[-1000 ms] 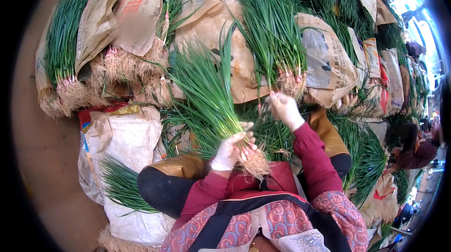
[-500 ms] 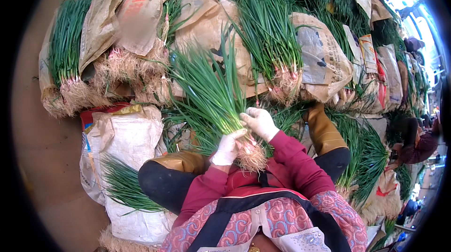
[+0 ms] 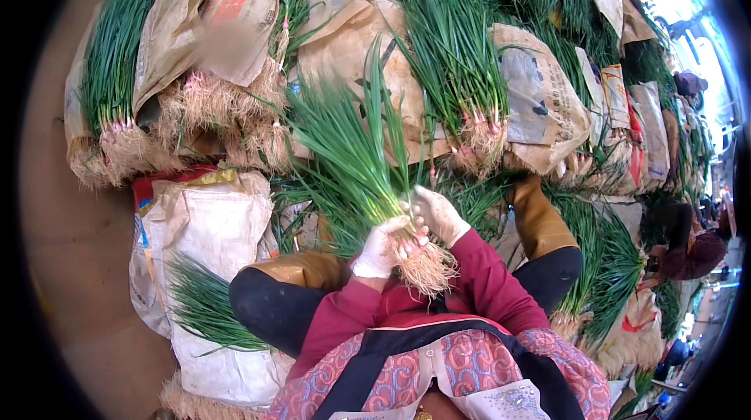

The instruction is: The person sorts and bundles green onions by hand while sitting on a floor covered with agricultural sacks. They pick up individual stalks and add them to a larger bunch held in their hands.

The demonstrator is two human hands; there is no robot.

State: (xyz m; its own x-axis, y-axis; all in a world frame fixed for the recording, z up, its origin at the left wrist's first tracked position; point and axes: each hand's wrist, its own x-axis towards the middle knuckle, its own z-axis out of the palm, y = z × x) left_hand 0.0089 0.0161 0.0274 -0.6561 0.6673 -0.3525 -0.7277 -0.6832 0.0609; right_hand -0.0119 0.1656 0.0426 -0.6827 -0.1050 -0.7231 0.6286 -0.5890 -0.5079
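Slanting up and away from my lap is a bunch of spring onions (image 3: 356, 162), its leaves fanned out, pinkish bulbs and pale hairy roots (image 3: 426, 267) pointing toward me. My left hand (image 3: 377, 248), in a white glove, is closed around the stalks just above the bulbs. On the other side my right hand (image 3: 440, 217), gloved too, has its fingers curled against the same stalks. Those fingertips are partly hidden among the stems. Loose green stalks lie beneath the bunch, between my brown boots (image 3: 544, 220).
Ahead, rooted spring onion bundles (image 3: 461, 60) lie in a row, partly covered with tan sacks (image 3: 336, 37). White sacking (image 3: 211, 224) lies to my left, with a smaller green bunch (image 3: 207, 303) on it. More bundles (image 3: 618, 263) and another person (image 3: 692, 252) are on my right.
My right hand has shifted slightly and curled its fingers lower around the stalks. The bunch has turned a little, its roots swinging slightly rightward and down. My left hand keeps its grip.
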